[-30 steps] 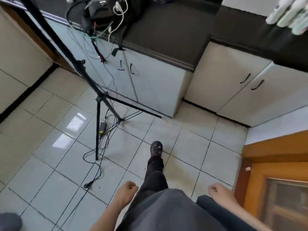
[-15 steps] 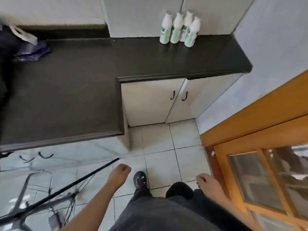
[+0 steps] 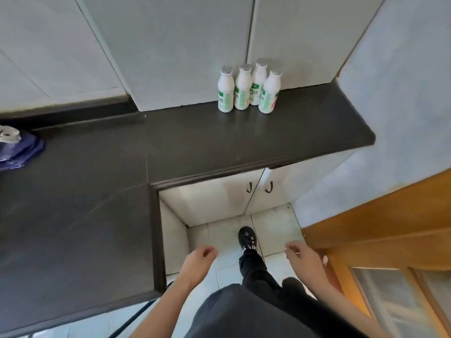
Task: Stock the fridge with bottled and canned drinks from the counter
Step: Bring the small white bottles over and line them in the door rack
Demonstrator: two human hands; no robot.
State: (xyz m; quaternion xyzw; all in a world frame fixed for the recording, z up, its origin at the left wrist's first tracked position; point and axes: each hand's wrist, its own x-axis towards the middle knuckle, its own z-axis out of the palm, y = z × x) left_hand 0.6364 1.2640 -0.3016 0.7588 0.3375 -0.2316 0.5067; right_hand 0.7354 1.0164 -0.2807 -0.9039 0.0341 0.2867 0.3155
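Note:
Several white bottles with green labels (image 3: 246, 90) stand upright in a tight cluster at the back of the dark L-shaped counter (image 3: 183, 142), against the white wall panels. My left hand (image 3: 199, 261) hangs low over the floor beside the counter's inner corner, fingers loosely curled, holding nothing. My right hand (image 3: 302, 258) hangs at the same height to the right, near the wooden door, also holding nothing. Both hands are far below and in front of the bottles. No fridge is in view.
A blue plastic bag (image 3: 18, 148) lies on the counter at the far left. White cabinet doors with black handles (image 3: 258, 187) sit under the counter. A wooden door with glass panes (image 3: 390, 252) closes in the right side. My foot (image 3: 247, 239) steps on pale floor tiles.
The view has swung from the tripod and floor to the counter corner and come closer to the bottles. Both hands have stayed low with nothing in them.

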